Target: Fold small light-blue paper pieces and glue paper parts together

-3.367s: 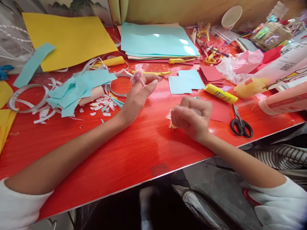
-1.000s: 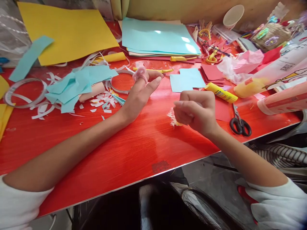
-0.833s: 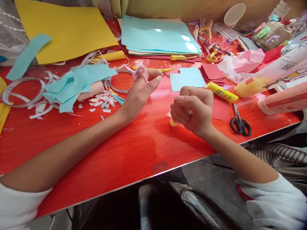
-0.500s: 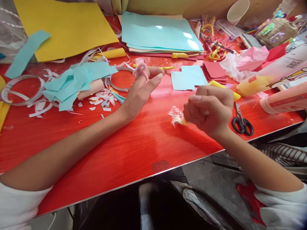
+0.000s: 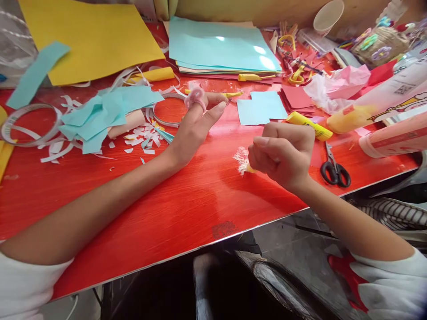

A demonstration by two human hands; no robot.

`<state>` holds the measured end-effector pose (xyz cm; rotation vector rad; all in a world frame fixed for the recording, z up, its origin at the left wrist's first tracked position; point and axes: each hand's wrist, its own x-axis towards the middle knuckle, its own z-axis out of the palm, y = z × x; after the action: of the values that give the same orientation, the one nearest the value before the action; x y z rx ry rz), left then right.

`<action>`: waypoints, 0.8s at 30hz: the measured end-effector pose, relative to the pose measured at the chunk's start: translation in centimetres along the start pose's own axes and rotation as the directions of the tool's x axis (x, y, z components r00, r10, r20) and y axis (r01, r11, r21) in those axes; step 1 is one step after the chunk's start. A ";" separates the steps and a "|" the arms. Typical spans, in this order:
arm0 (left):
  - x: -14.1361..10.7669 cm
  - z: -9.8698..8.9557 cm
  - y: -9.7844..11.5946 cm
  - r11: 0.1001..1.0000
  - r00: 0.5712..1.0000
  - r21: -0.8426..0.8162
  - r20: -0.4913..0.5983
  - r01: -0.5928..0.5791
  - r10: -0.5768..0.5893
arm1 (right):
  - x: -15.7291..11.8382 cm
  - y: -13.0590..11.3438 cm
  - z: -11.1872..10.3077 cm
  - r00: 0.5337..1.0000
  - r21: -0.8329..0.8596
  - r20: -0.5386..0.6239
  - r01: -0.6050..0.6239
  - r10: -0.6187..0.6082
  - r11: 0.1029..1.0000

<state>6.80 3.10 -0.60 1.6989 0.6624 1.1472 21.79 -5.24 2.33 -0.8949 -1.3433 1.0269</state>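
Observation:
My left hand [image 5: 195,122] hovers over the table's middle, thumb and forefinger brought close together. Around one of its fingers sits a fuzzy pink ring [image 5: 196,98]. A thin yellow stick [image 5: 233,94] lies beyond its fingertips. What the fingertips pinch, if anything, is too small to make out. My right hand [image 5: 283,153] is curled into a fist, thumb pressed on the forefinger; its inside is hidden. Just left of the fist shows a whitish frayed tuft [image 5: 242,161] with a yellowish end partly behind the hand. Black-handled scissors [image 5: 335,171] and a yellow tube [image 5: 310,125] lie to the right.
Light blue paper pieces [image 5: 100,111], tape rolls [image 5: 31,125] and white scraps [image 5: 147,135] lie left. Behind are a yellow sheet [image 5: 90,42] and a blue sheet stack [image 5: 220,44]. Blue squares [image 5: 260,108], red squares [image 5: 296,101] and bottles [image 5: 393,138] stand or lie right.
My right fist has shifted slightly left, uncovering more of the yellow tube. My left hand has stayed in place. The view has drifted a little at the right.

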 end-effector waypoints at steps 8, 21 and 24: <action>0.1 -0.1 -0.4 1.000 1.000 -0.021 -0.005 -0.019 0.019 | 1.6 1.0 1.0 0.995 -0.139 -0.012 0.097 -0.100 0.985; 0.0 0.0 0.1 1.000 1.000 -0.016 0.001 0.001 -0.001 | 0.6 0.6 1.3 0.999 -0.006 -0.024 0.032 -0.032 0.999; 0.0 -0.1 0.1 0.999 1.000 -0.036 0.010 -0.004 0.004 | 1.0 0.6 0.7 0.995 -0.062 -0.081 0.051 -0.056 0.997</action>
<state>6.76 3.13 -0.52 1.6758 0.6287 1.1456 21.01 -4.19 2.13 -0.9309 -1.3276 0.9030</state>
